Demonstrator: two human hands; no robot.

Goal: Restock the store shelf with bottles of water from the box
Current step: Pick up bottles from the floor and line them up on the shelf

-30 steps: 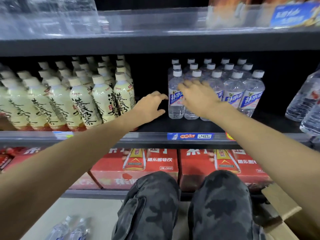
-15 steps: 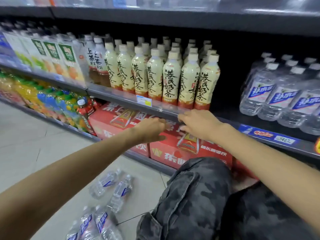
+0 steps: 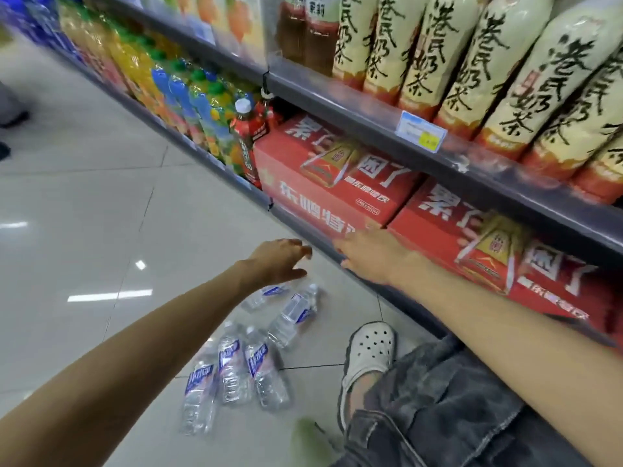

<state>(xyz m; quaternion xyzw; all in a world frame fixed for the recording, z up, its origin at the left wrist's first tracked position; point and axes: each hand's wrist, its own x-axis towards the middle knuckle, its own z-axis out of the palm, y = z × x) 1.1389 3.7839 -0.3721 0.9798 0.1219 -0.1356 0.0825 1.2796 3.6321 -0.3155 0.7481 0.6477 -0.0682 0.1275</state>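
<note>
I am seeing five clear plastic water bottles [image 3: 256,352] lying on their sides on the glossy pale floor tiles [image 3: 101,214] in the lower middle of the frame, each ribbed and wrapped in a blue-and-white label. Three are lying side by side nearest me; two more are lying above them, one [image 3: 294,315] angled with its white cap toward the shelf and one [image 3: 266,293] partly hidden under my left hand [image 3: 278,261]. That hand is hovering just above this bottle, fingers spread and loosely bent, holding nothing. My right hand [image 3: 365,256] is reaching out flat beside it, fingers straight, in front of the dark metal edge of the bottom shelf [image 3: 303,227]; I cannot tell whether it is touching. Behind it, red cardboard cartons [image 3: 323,183] with white lettering are sitting on that shelf. Above them, at the upper right, cream-coloured milk tea bottles [image 3: 485,65] with black brush script are standing in a row. A white perforated clog [image 3: 369,352] is resting on the floor at the lower centre.
</note>
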